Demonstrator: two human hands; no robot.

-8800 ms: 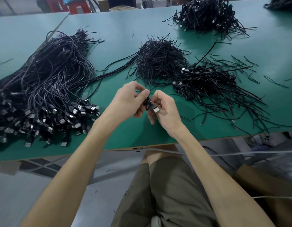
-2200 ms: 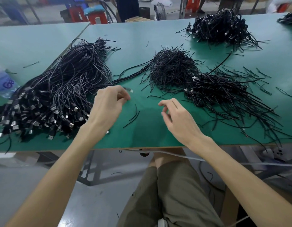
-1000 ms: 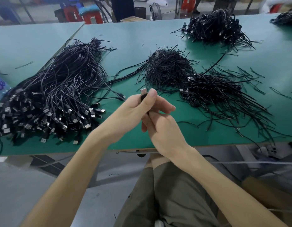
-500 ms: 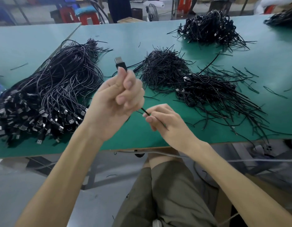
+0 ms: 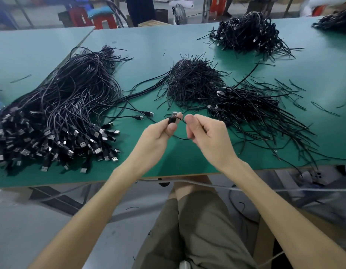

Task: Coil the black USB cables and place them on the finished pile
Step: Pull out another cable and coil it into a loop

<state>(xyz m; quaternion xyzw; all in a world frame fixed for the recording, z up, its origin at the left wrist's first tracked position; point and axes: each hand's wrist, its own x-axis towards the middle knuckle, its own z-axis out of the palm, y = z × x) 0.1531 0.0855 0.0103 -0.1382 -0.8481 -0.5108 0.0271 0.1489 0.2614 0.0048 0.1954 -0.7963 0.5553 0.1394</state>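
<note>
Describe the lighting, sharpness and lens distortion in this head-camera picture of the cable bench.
Head view: soft, even light, only faint shadows under the uncoiled cable pile. Head view: left hand, right hand and USB plug are sharp; the red stools behind are blurred. Head view: forearms widen toward the bottom corners, a wide-angle stretch.

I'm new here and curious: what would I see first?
Two hands at the middle: the left hand pinches a cable's plug, the right hand holds its cord. A huge heap of black cables covers the left of the green table, with bushy piles behind and right.
</note>
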